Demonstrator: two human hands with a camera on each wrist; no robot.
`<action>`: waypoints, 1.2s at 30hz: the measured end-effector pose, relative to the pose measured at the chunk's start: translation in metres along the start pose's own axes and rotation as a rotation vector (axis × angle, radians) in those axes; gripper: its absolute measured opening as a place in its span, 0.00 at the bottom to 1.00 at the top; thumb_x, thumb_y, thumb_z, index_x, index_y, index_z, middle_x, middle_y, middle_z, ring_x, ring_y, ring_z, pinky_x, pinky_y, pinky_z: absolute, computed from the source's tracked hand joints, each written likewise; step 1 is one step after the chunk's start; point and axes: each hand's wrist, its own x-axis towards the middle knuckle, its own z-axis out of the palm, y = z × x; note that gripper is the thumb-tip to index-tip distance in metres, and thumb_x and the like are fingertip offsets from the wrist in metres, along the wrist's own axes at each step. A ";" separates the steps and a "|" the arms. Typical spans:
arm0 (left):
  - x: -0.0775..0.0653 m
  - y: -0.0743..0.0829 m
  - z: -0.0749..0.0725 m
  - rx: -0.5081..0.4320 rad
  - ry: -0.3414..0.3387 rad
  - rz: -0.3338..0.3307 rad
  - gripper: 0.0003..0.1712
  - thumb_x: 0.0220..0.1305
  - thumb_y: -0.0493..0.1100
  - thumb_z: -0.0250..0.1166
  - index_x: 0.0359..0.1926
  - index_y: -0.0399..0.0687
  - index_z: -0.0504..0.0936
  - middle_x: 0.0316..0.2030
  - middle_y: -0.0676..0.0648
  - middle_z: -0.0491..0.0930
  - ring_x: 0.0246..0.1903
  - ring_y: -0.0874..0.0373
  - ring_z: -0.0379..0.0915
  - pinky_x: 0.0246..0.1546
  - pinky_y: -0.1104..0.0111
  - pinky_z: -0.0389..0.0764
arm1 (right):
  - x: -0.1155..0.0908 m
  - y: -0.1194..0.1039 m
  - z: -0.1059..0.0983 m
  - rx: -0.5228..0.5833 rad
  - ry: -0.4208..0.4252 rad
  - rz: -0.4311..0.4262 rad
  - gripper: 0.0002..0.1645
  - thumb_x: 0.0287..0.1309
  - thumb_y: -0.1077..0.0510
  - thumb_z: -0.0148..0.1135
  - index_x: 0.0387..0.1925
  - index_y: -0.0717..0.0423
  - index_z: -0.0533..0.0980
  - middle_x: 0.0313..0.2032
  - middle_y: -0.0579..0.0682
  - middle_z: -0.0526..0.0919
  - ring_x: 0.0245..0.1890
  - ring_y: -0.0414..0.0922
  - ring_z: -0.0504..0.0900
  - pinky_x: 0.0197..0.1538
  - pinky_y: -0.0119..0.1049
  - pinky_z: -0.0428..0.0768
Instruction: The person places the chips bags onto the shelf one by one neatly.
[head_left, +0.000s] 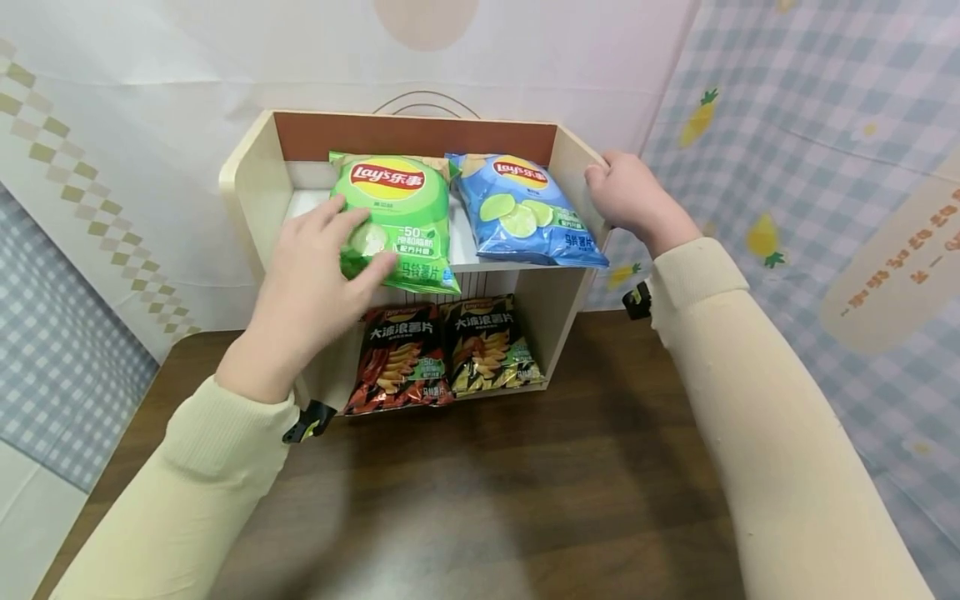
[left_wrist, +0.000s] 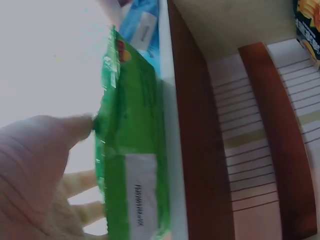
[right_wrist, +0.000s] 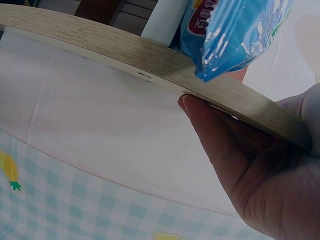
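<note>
My left hand (head_left: 311,279) lies against the front of a green bag of potato chips (head_left: 405,204), fingers spread and touching its face. In the left wrist view the thumb (left_wrist: 77,127) meets the bag's crimped edge. That bag leans on the upper level of a small wooden shelf (head_left: 240,183), its lower edge overhanging the front. Beside it leans a blue bag of potato chips (head_left: 517,208) with lime pictures. My right hand (head_left: 633,196) grips the shelf's right side panel (right_wrist: 240,100), fingers along the outer face.
On the lower level lie a red-and-black chip bag (head_left: 401,358) and a black-and-gold chip bag (head_left: 491,346). The shelf stands on a dark wooden table (head_left: 480,492). Behind it hangs a pale printed cloth (head_left: 315,58), with a checked cloth (head_left: 817,108) on the right.
</note>
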 end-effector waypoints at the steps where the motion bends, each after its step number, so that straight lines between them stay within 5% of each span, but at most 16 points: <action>1: -0.002 0.002 -0.001 0.026 -0.043 -0.002 0.40 0.63 0.64 0.59 0.68 0.45 0.67 0.71 0.40 0.56 0.67 0.36 0.50 0.65 0.46 0.52 | 0.000 0.000 -0.001 0.003 0.001 0.000 0.34 0.72 0.44 0.29 0.70 0.59 0.55 0.61 0.60 0.68 0.53 0.54 0.71 0.51 0.48 0.76; 5: -0.007 0.006 -0.001 0.083 -0.112 0.002 0.45 0.61 0.67 0.60 0.71 0.49 0.63 0.73 0.40 0.50 0.68 0.34 0.46 0.63 0.41 0.53 | -0.001 0.001 -0.003 0.005 0.003 0.004 0.35 0.72 0.44 0.29 0.71 0.59 0.54 0.61 0.60 0.67 0.53 0.54 0.71 0.51 0.49 0.76; 12: -0.005 0.011 0.006 0.108 -0.075 -0.013 0.42 0.62 0.66 0.59 0.69 0.47 0.65 0.72 0.39 0.52 0.66 0.33 0.49 0.61 0.41 0.55 | 0.000 0.003 -0.003 0.003 0.010 -0.001 0.34 0.72 0.44 0.29 0.71 0.59 0.55 0.61 0.60 0.67 0.53 0.54 0.71 0.51 0.48 0.76; 36: 0.013 0.011 0.023 0.175 -0.107 -0.056 0.44 0.65 0.69 0.51 0.73 0.50 0.58 0.71 0.37 0.53 0.66 0.36 0.49 0.60 0.40 0.55 | 0.000 -0.008 0.002 0.012 -0.011 -0.016 0.34 0.71 0.44 0.29 0.71 0.57 0.55 0.62 0.59 0.67 0.54 0.53 0.71 0.51 0.49 0.77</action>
